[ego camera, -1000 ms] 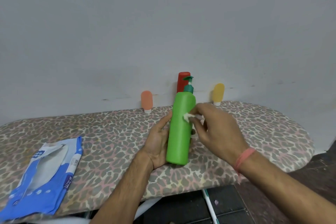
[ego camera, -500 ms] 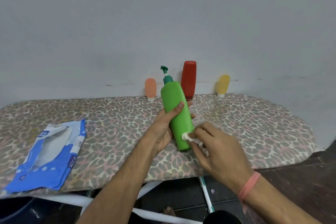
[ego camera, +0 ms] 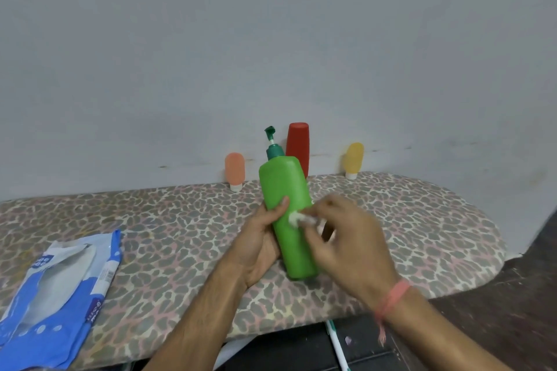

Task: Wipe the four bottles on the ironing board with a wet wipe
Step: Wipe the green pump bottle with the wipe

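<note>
Head view shows the left hand [ego camera: 256, 245] gripping the tall green plastic pump bottle [ego camera: 286, 214] while the right hand [ego camera: 346, 242] pinches a crumpled white wet wipe [ego camera: 297, 218] against it, mid-wipe; next, probably turning the bottle.

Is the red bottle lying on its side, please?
No, the red bottle stands upright at the wall behind the green pump bottle.

One cam only, head-worn, wide-angle, so no 2nd view to share w/. Looks fwd and down from the near long side of the ironing board [ego camera: 168, 220], facing the wall [ego camera: 271, 39], which fills the upper half of frame. Board spans lower half, left edge to right. Close in: both forearms enter from bottom edge, hands near centre. Dark floor [ego camera: 497, 310] at lower right.
</note>
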